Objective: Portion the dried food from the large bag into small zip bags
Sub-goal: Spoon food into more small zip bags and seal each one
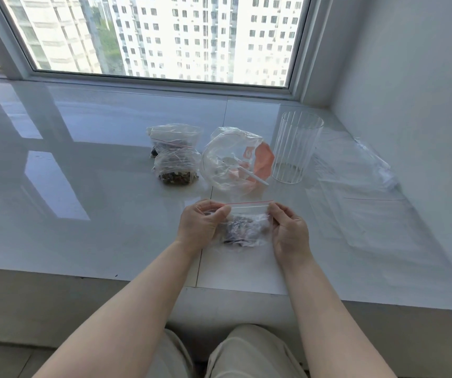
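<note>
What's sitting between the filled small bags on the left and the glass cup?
In the head view, the large bag, nearly empty with a white scoop inside, lies between the two filled small bags and the glass cup.

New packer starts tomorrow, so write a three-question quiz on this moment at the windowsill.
1. True or false: the left hand and right hand each pinch an end of the small zip bag along its red-lined top.
2. How many filled small bags lie at the back left of the sill?
3. Multiple choice: the white spoon lies A) in the ribbed clear cup, B) in the large bag, C) on the bare sill.

Key: 1 true; 2 two; 3 B.
</note>
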